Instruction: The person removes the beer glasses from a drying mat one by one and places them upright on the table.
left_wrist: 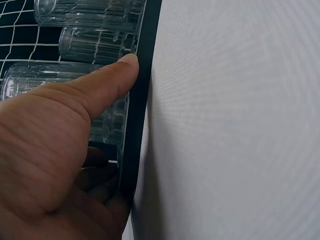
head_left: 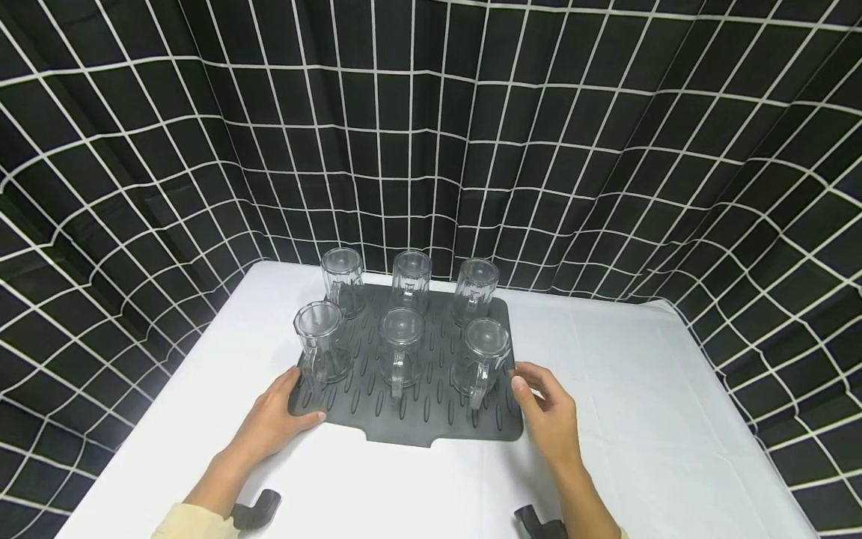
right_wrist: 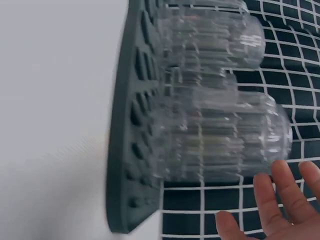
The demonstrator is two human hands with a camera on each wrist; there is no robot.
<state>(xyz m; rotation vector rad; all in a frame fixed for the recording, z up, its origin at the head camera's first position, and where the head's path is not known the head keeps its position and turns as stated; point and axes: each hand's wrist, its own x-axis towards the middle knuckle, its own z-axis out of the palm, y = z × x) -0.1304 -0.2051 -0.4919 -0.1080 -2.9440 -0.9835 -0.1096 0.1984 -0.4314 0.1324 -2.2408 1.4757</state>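
"How many glass mugs are you counting?"

"I'm counting six."

"What else is showing?"

"I'm seeing one grey mat, one left hand, one right hand, two black wrist pieces."

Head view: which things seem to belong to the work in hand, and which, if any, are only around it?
Seem to belong:
- mat
- six glass mugs, on it
- left hand, touching it
- right hand, beside it

Only around:
- white table
- grid curtain
- dark wrist fittings
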